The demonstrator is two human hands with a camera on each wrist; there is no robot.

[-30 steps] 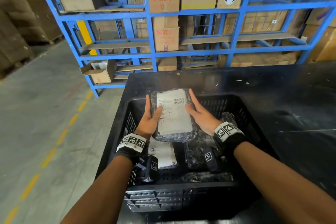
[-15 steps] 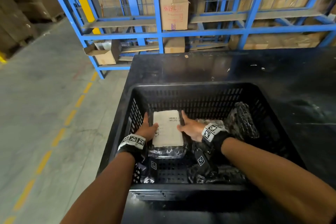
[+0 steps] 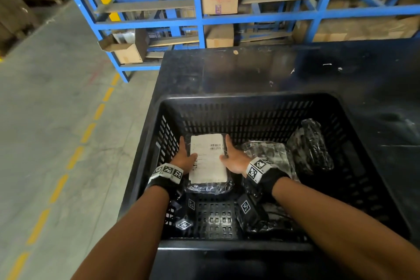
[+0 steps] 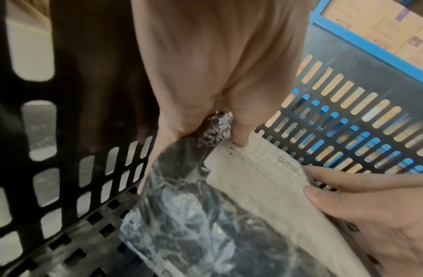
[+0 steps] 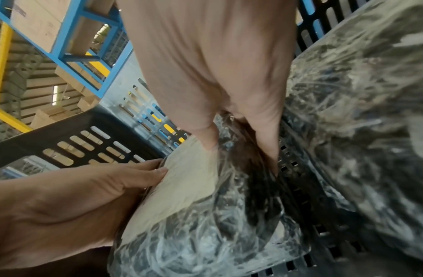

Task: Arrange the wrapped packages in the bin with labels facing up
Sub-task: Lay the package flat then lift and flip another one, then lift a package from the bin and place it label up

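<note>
Warehouse aisle: grey concrete floor (image 3: 56, 107) with dashed yellow line, blue steel racking (image 3: 200, 18) loaded with cardboard cartons behind. Black tabletop (image 3: 250, 70) carrying a black slotted plastic bin (image 3: 238, 102) at its near left corner.

Labelled package (image 3: 208, 159), black contents in clear wrap, lying flat on bin floor against the left wall, roughly midway between near and far walls. White paper label (image 3: 208, 154) facing up, barcodes toward far right of label.

Left hand (image 3: 183, 159) gripping package's left edge: thumb on top of label, fingers held together along the side and reaching under the wrap (left wrist view (image 4: 205, 75)). Right hand (image 3: 234, 159) gripping right edge likewise: thumb on label, fingers together down the side between package and its neighbour (right wrist view (image 5: 217, 65)). Both wrists wearing black bands with square-coded markers.

Second wrapped package (image 3: 268, 154) just right of the first, touching right hand's wrist region, label not visible. Third wrapped package (image 3: 311, 145) leaning tilted against the right wall, label not visible. More wrapped material (image 3: 268, 216) under right forearm near the near wall; orientation cannot be told.
</note>
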